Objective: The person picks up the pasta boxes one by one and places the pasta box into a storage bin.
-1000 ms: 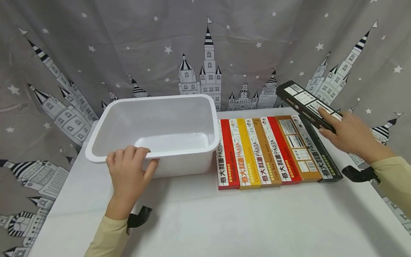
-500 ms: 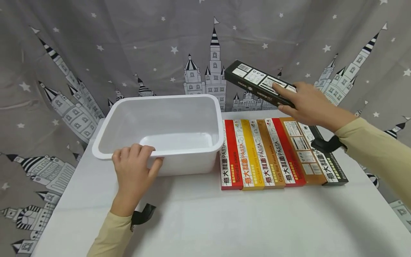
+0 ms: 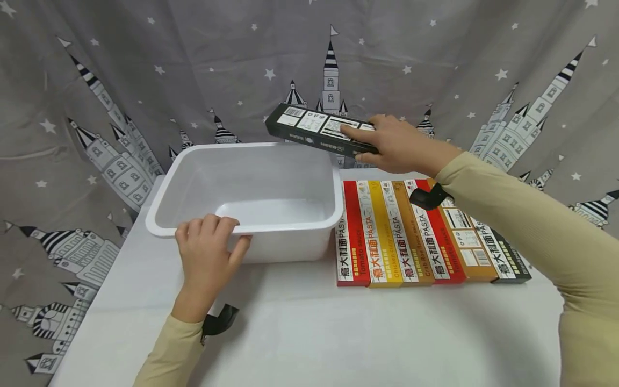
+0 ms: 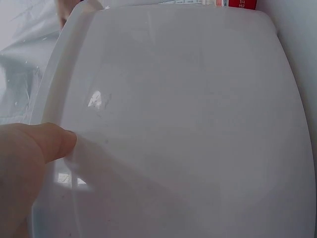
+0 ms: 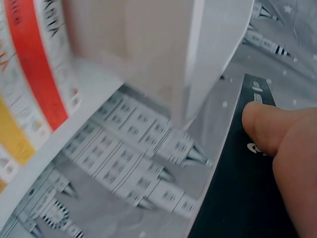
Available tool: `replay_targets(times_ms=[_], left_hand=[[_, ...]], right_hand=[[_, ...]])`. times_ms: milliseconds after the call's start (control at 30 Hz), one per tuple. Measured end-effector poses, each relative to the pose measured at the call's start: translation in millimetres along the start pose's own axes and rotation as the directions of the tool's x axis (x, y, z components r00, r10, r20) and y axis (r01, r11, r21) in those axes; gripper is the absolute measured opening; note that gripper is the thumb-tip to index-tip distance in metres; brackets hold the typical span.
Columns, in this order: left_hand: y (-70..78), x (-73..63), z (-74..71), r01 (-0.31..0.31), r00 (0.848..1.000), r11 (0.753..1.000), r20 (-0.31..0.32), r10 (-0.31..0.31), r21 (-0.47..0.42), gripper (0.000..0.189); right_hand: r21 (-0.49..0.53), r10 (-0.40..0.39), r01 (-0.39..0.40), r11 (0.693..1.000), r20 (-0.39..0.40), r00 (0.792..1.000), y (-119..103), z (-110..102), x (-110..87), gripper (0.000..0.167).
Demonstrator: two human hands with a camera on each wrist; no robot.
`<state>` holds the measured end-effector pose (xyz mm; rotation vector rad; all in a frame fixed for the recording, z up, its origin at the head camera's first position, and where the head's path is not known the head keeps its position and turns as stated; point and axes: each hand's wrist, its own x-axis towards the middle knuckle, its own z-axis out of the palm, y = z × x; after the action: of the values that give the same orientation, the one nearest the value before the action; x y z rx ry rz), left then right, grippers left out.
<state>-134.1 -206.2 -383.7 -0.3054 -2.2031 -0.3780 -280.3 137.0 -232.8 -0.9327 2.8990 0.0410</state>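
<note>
A black pasta box (image 3: 309,126) is gripped near its right end by my right hand (image 3: 398,142), thumb on the near side. It hangs level with some tilt above the back right corner of a white plastic tub (image 3: 271,242). My left hand (image 3: 208,258) grips the tub's front rim, with the thumb (image 4: 62,141) pressed on its outer wall in the left wrist view. The visible tub floor is bare. In the right wrist view the thumb (image 5: 265,126) lies on the dark side of the black pasta box (image 5: 237,188).
Right of the tub lies a row of several pasta boxes (image 3: 387,242), red, yellow, brown and black, side by side on the white table (image 3: 338,333). A grey curtain (image 3: 193,70) printed with castles and stars hangs behind the table.
My right hand has carried the black pasta box leftward, from above the right end of the row to over the tub's back right corner. The left hand stays on the rim.
</note>
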Motion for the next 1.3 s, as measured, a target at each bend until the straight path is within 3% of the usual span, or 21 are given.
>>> replay_targets(times_ms=[267,533,867,1300], left_hand=[[-0.5,-0.3,-1.0,-0.003,1.0,1.0,0.004,0.003,0.007,0.028],[-0.7,0.0,-2.1,-0.01,1.0,1.0,0.011,0.01,0.026,0.028],[-1.2,-0.6,-2.0,0.008,1.0,1.0,0.029,-0.009,0.025,0.029],[-0.6,0.4,-1.8,0.006,1.0,1.0,0.01,-0.006,0.026,0.027]], right_hand=[[-0.007,-0.187,0.187,0.982,-0.042,0.981,-34.4,2.5,32.6,0.067],[-0.035,-0.303,0.301,0.953,-0.05,0.952,-65.8,2.1,60.7,0.064],[-0.055,-0.315,0.317,0.947,0.046,0.948,-100.2,9.7,87.8,0.062],[-0.055,-0.277,0.289,0.956,0.165,0.947,-123.7,32.6,117.5,0.062]])
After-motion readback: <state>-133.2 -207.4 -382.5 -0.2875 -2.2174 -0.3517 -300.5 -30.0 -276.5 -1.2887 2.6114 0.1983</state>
